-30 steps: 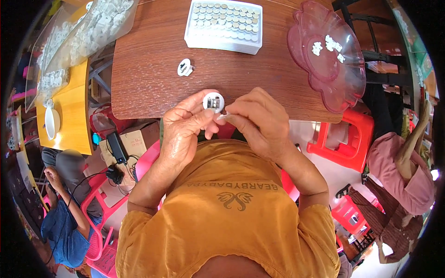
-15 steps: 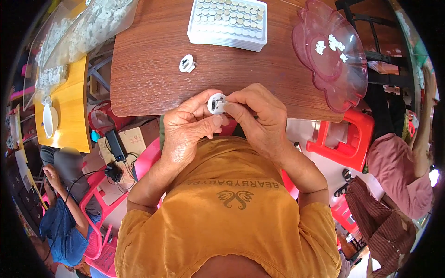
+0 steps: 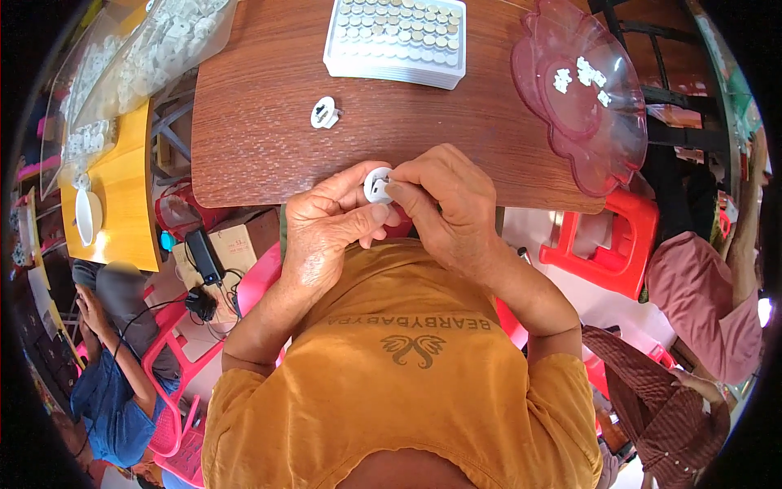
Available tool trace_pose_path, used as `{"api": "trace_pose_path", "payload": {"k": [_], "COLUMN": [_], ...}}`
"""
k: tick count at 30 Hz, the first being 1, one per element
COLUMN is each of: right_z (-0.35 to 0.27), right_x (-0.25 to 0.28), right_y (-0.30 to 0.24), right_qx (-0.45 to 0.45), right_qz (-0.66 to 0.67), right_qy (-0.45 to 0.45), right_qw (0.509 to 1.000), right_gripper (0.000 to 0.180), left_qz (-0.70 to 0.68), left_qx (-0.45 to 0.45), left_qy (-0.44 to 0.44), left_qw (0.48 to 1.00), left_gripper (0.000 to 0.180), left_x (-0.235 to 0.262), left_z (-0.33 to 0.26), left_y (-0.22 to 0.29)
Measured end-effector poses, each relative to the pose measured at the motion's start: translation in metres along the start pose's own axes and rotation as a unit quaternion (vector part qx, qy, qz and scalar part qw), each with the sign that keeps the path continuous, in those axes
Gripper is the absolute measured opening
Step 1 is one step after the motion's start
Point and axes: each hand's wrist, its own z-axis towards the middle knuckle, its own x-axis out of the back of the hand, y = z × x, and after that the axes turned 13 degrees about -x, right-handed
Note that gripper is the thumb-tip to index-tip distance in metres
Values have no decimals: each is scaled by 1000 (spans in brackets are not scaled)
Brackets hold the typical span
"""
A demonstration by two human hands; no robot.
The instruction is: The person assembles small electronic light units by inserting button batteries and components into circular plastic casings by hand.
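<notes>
Busy workshop-type room w/ plastic furniture; a brown wooden table fills the top centre of the view. Far left: a yellow side table w/ clear bags of small white parts spilling over it, and below it another person in a blue shirt, seated, hands up near their head. On the brown table, left-centre, a small white plastic piece lies alone, well apart from the hands. Left hand is at the near table edge, fingers curled, gripping a small round white disc from the left side. Right hand meets it from the right, thumb and forefinger pinched onto the disc's face; can't tell if they hold a smaller part there. So the disc sits between both hands, just over the table's near edge. Above them, top centre, a white tray of round metal cells in rows. Right: a pink translucent flower-shaped dish w/ a few white bits inside. Below it a red plastic stool; far right, a person in a pink top.
</notes>
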Motion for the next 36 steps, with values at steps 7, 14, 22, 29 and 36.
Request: {"api": "trace_pose_path", "payload": {"k": [7, 14, 22, 29, 36], "right_z": [-1, -6, -9, -14, -20], "right_x": [1, -7, -13, -12, -19], "right_y": [-3, 2, 2, -6, -10], "right_qx": [54, 92, 11, -181, -236], "right_qz": [-62, -97, -40, 175, 253], "right_qy": [4, 42, 52, -28, -22], "right_qw": [997, 990, 998, 967, 938], "right_gripper": [13, 24, 18, 16, 15], "left_qz": [9, 40, -6, -25, -5], "left_qx": [-3, -12, -19, -47, -112], "left_qy": [10, -5, 23, 27, 51], "left_qw": [1000, 999, 1000, 998, 992], "left_gripper": [38, 36, 28, 24, 20], "left_x": [-2, -1, -2, 1, -2], "left_z": [0, -1, 1, -5, -9], "left_y": [0, -2, -2, -2, -8]}}
